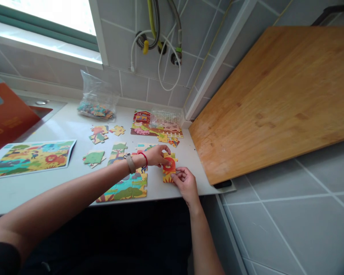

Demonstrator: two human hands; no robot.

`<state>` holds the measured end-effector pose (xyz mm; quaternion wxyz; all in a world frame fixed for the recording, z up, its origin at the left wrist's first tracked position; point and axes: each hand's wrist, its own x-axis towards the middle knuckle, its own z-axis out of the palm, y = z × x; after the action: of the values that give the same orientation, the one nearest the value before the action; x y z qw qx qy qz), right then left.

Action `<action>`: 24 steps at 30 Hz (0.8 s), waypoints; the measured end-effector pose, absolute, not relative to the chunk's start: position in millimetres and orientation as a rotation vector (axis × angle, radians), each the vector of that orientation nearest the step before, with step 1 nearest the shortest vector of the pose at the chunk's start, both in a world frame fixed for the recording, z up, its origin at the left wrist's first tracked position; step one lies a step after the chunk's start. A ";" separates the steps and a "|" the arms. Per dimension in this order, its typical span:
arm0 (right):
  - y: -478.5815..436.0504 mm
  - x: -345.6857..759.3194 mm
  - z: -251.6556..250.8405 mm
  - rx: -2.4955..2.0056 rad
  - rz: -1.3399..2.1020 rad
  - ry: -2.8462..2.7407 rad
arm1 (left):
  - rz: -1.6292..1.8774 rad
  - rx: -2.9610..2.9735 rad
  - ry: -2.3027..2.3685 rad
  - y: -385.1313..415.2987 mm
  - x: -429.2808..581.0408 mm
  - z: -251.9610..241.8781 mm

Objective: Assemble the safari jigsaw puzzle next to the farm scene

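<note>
Orange-red jigsaw pieces showing a lion (169,168) lie joined on the white counter (74,126), and both my hands are on them. My left hand (157,156), with a beige wristwatch and a red string bracelet, presses its fingertips on the upper edge. My right hand (187,184) pinches the lower left side. Left of them lies a partly assembled jungle puzzle (126,187), partly hidden under my left forearm. A farm-scene puzzle (151,124) sits further back.
A printed picture card (31,158) and loose pieces (97,133) lie at the left. A plastic bag of pieces (97,99) stands by the tiled wall. A wooden cutting board (272,99) leans at the right, and the counter edge runs in front of my arms.
</note>
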<state>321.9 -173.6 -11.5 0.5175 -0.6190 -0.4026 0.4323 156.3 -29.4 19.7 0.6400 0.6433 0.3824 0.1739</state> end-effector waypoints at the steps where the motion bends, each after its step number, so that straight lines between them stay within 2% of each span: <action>1: -172.7 321.2 -11.5 -1.489 1.028 -0.982 | 0.385 1.477 0.872 -30.5 154.9 19.3; 10: -168.1 330.3 -11.3 -1.577 1.007 -1.194 | 0.232 1.630 0.880 -47.8 145.4 17.9; 19: -159.5 343.9 -5.0 -1.662 1.206 -1.349 | 0.177 1.968 0.908 -51.1 144.1 22.0; 24: -157.4 346.5 -9.7 -1.783 1.118 -1.400 | 0.182 2.197 0.950 -61.1 143.6 23.8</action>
<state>346.5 -157.4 -9.7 0.3025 -0.6724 -0.5279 0.4216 143.6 -61.1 23.8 0.3623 0.8530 0.3689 0.0706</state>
